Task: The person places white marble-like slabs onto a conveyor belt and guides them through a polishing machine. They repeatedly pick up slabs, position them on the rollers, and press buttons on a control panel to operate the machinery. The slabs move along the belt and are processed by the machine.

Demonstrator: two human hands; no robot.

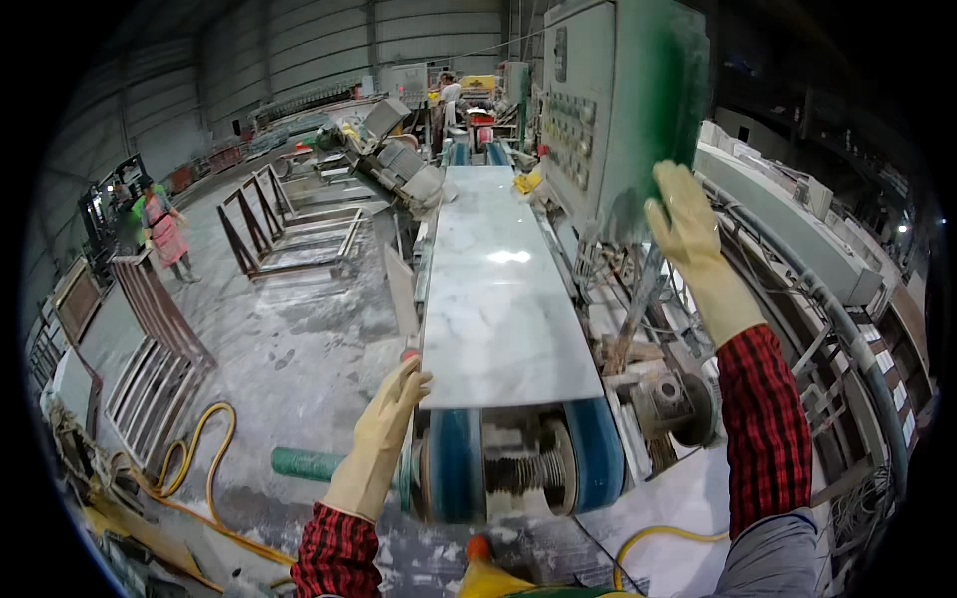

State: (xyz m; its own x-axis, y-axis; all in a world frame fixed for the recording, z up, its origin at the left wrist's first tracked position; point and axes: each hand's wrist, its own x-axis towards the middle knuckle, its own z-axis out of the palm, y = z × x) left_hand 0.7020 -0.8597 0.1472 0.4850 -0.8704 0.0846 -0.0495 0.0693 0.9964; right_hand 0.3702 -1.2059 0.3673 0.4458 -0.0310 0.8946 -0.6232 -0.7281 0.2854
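Observation:
A glossy white marble-like slab (508, 299) with faint grey veining lies flat on a conveyor with two blue belts (457, 463). My left hand (387, 414), in a cream rubber glove, is beside the slab's near left corner. Its fingers stretch toward a small red knob-like piece (410, 354); whether they touch it I cannot tell. My right hand (683, 214), gloved alike, is raised with fingers extended. It is close to the side of a grey control cabinet (576, 130) with rows of buttons; contact is unclear. Neither hand visibly holds anything.
Metal frames and racks (164, 389) stand on the dusty floor at left. A yellow hose (189, 448) curls near a green roller (304, 463). Pipework (797, 259) runs along the right. A person in a pink apron (164, 234) stands left; another person (450, 95) is at the far end.

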